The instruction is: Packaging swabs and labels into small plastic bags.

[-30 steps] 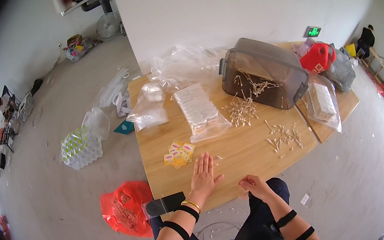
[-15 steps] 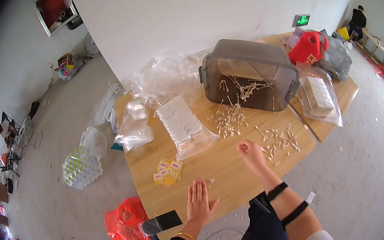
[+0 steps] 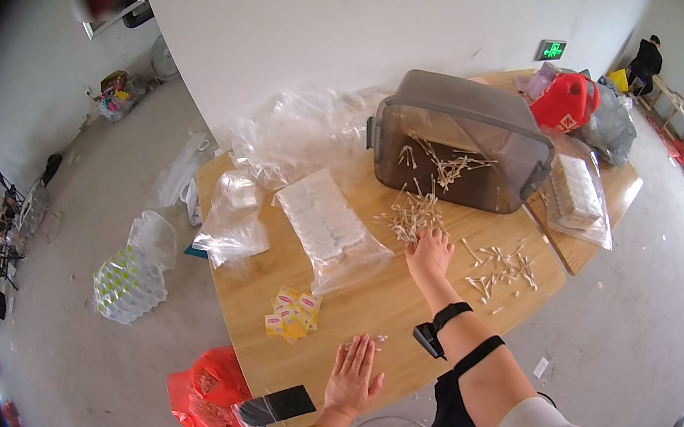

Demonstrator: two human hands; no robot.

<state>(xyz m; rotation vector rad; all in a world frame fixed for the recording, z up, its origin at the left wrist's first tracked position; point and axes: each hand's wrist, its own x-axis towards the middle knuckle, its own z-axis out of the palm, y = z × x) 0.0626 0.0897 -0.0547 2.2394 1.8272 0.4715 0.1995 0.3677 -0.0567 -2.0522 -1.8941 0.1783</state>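
Note:
My left hand [image 3: 353, 379] lies flat on the table near its front edge, fingers stretched out. A few cotton swabs [image 3: 379, 339] stick out beside its fingertips; how many lie under the hand is hidden. My right hand [image 3: 430, 255] reaches down to a loose pile of cotton swabs [image 3: 414, 211], its bent fingers somewhat apart and touching the near side of the pile. Whether a swab sits between the fingertips cannot be made out. Behind, a grey see-through plastic bin [image 3: 466, 98] rests on its side, with more swabs spilling from its mouth.
Scattered swabs [image 3: 501, 269] lie right of my right hand. A bag of white packs [image 3: 325, 220], yellow cards [image 3: 293, 313] and a black phone-like slab [image 3: 275, 407] are on the left. A red jug [image 3: 564, 102] stands back right; a red bag [image 3: 209, 401] hangs low left.
My right hand has moved forward and slightly left, from above the table to the swab pile, and its fingers have loosened from a closed shape. My left hand stays flat on the table.

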